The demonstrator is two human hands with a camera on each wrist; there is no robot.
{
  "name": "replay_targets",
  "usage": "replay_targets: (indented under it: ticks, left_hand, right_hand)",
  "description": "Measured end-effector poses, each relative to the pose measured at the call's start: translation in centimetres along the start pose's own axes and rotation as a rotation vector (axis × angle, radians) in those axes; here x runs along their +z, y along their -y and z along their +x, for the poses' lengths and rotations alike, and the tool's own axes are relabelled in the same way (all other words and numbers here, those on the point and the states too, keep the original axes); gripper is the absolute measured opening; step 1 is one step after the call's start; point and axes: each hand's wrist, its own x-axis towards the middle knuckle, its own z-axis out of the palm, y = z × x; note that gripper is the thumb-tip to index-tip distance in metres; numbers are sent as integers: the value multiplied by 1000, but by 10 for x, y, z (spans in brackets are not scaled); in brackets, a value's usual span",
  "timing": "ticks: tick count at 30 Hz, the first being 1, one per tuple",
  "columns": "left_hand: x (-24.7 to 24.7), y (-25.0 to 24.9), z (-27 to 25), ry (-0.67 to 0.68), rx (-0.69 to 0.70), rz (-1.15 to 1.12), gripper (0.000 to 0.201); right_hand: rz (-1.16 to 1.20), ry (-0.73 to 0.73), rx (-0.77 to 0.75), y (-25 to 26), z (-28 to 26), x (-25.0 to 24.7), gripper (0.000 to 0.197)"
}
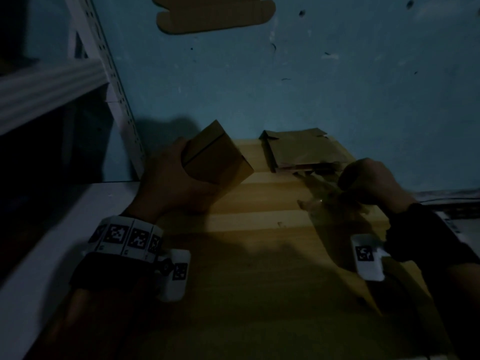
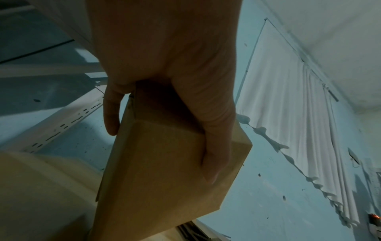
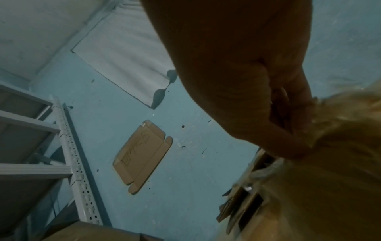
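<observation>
In the dim head view my left hand (image 1: 166, 183) grips a small closed brown cardboard box (image 1: 215, 157), tilted above the wooden table (image 1: 259, 255). The left wrist view shows the thumb and fingers of that left hand (image 2: 164, 48) wrapped round opposite sides of the box (image 2: 164, 171). My right hand (image 1: 368, 180) has its fingers curled and pinches a crinkled clear plastic bag (image 1: 319, 201) just above the table. In the right wrist view the bag (image 3: 340, 130) bunches out from the right hand (image 3: 237, 65). What the bag holds is not visible.
A stack of flat, unfolded cardboard boxes (image 1: 304, 149) lies at the table's back, against the blue wall. One flat carton (image 1: 215, 14) is stuck high on the wall. A white slotted metal shelf rack (image 1: 109, 74) stands at the left.
</observation>
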Motion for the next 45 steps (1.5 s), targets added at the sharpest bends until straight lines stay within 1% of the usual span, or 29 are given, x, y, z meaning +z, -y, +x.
replay_targets:
  ticks: [3,5,8,10,12,14,15,17,18,20,22,24,26,28,31,34,36,37,39,41,42,43,45]
  left_hand:
    - [2,0,0,6,7,1,85]
    - [2,-1,0,6,6,-7,90]
    - [3,0,1,16,-3,-8,91]
    - [3,0,1,6,20,24,90]
    - [4,-2,2,11,24,25,84]
    - [5,-2,2,24,19,24,81]
    - [5,-2,2,19,27,36,83]
    - [5,0,2,16,44,42,85]
    - [5,0,2,18,44,23,84]
    - [5,0,0,19,39,-19,83]
    - [5,0,0,17,40,-19,84]
    - [5,2,1,19,42,9,87]
    - [5,2,2,21,33,22,91]
    - [6,3,3,24,28,27,94]
    - [8,5,4,44,23,12,92]
    - [9,7,6,40,17,19,88]
    - [9,6,6,34,20,45,90]
    - [10,5,6,33,17,51,92]
    - [9,3,6,34,20,39,88]
    - [9,2,6,32,30,50,83]
    - [10,3,6,32,30,62,84]
    - [10,4,7,33,26,71,86]
    - [12,7,8,31,20,90,86]
  right_hand:
    - [-71,51,18,5,0,-3,12]
    - [-85,83,34,8,0,-5,11]
    - [11,158,41,16,-2,-13,14]
    - [86,194,83,23,-9,-20,26]
    - [142,206,84,30,-16,-24,37]
    - [190,212,64,30,-19,-25,36]
    - [161,219,34,28,-17,-23,30]
    - [52,207,-16,23,-11,-18,14]
    - [4,180,-35,19,-7,-15,11]
    - [4,100,-66,12,-4,-10,7]
    - [-7,30,-88,10,-5,-9,15]
    - [-23,-1,-106,10,-5,-9,17]
    - [-54,27,-109,14,-5,-8,12]
    - [-102,98,-117,16,-3,-7,8]
    - [-103,188,-108,20,-3,-4,13]
    - [-32,167,-113,22,-4,-5,11]
    - [-27,127,-133,23,-6,-7,11]
    - [-21,113,-140,23,-7,-7,14]
    - [-24,103,-146,21,-8,-9,20]
    - [-60,95,-173,20,-7,-9,11]
    - [-70,91,-184,19,-7,-11,9]
    - [-66,88,-191,18,-6,-12,14]
    - [-52,68,-198,17,-5,-13,35]
